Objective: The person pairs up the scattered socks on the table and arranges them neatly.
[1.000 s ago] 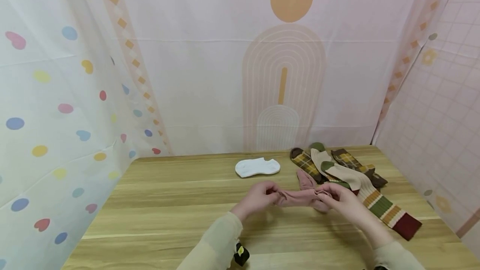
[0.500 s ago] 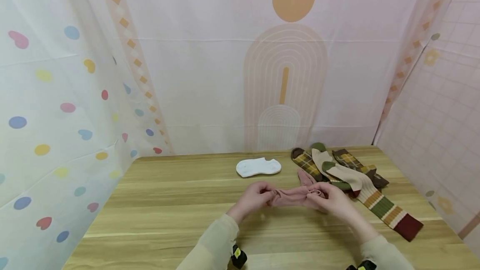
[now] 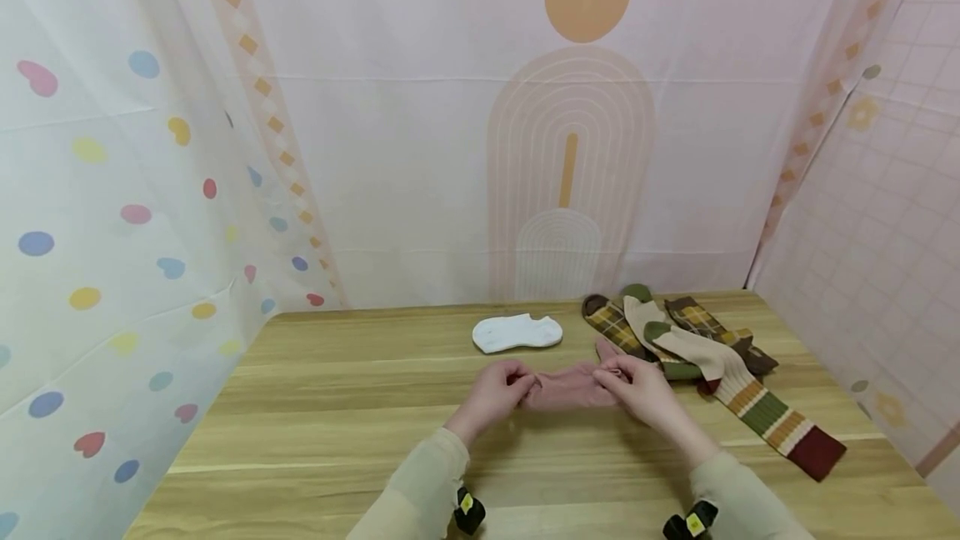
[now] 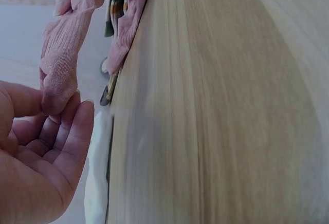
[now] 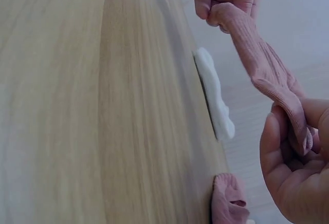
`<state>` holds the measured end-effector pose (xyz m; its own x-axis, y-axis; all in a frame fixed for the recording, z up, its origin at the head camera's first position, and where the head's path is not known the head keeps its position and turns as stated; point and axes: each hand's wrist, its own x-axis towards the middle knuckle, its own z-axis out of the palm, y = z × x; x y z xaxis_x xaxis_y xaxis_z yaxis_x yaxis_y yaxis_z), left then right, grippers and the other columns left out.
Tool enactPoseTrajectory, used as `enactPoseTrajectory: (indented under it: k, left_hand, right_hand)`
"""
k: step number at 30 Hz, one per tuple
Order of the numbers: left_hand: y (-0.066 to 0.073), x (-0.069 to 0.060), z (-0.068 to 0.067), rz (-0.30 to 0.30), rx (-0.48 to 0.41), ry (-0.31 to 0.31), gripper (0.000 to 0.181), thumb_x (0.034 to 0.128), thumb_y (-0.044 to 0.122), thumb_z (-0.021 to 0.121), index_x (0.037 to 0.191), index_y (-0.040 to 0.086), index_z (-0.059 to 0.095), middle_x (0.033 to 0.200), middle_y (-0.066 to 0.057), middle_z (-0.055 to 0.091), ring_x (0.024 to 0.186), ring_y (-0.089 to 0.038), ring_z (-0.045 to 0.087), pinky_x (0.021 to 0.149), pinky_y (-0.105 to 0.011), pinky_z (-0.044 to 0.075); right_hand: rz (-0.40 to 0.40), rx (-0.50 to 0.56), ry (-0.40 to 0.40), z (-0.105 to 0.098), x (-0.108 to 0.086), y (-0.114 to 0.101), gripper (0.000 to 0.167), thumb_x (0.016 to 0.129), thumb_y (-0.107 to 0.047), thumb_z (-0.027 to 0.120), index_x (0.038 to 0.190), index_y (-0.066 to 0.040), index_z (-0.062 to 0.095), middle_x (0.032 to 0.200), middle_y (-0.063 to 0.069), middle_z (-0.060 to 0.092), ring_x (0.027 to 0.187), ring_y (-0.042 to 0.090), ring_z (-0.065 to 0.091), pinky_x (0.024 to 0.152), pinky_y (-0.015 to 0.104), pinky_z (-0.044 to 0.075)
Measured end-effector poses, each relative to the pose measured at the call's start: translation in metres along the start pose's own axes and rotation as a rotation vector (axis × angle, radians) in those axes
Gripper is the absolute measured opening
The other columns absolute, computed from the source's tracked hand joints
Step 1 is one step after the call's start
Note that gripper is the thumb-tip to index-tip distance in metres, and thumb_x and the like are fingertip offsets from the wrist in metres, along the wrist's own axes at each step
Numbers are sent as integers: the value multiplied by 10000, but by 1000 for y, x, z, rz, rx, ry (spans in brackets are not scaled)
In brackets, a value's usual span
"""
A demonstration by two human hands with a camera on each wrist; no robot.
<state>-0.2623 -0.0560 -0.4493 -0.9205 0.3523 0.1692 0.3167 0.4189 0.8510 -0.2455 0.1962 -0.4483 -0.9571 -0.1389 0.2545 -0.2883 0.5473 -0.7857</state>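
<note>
A ribbed pink sock [image 3: 570, 387] is held above the table, stretched sideways between both hands. My left hand [image 3: 491, 398] pinches its left end between thumb and fingers, as the left wrist view also shows. At the other end my right hand [image 3: 648, 394] pinches the bunched fabric; in the right wrist view the sock [image 5: 262, 62] runs slanting between the two hands. A second pink sock [image 5: 227, 201] lies on the table behind the right hand, mostly covered by it in the head view. Farther back is a white low-cut sock [image 3: 517, 332], lying flat.
To the right lie several socks in an overlapping pile: a cream sock [image 3: 765, 398] with striped cuff and dark red end, and brown-yellow plaid socks [image 3: 611, 319]. The wooden table [image 3: 337, 423] ends at patterned curtains [image 3: 405, 190] on the back and sides.
Both hands have drifted left with the pink sock, the right hand moving a little more. The white sock and the pile stay where they were on the table.
</note>
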Motion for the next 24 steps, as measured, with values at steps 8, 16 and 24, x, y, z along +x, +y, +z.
enactPoseTrajectory:
  k: [8, 16, 24]
  left_hand:
    - [-8, 0, -11, -40, -85, 44, 148, 983, 47, 589, 928, -16, 711, 761, -18, 623, 665, -91, 541, 609, -263, 522]
    - [-11, -2, -21, -55, -45, 90, 144, 978, 39, 593, 909, -11, 709, 821, -47, 684, 655, -77, 534, 587, -237, 493]
    - [-15, -3, -32, -68, 75, 133, 128, 976, 68, 606, 897, 20, 694, 859, -51, 679, 702, -109, 534, 611, -271, 479]
  right_hand:
    - [37, 41, -2, 7, 8, -1, 132, 950, -163, 678, 944, -39, 724, 702, -33, 564, 626, 95, 459, 584, 250, 397]
    - [21, 40, -8, 12, 14, -3, 121, 956, -154, 668, 947, -40, 706, 738, -18, 590, 649, 105, 491, 608, 261, 428]
    - [-103, -16, -44, 23, 25, -2, 109, 941, -69, 668, 1008, 4, 713, 871, 28, 647, 758, 122, 538, 664, 290, 462]
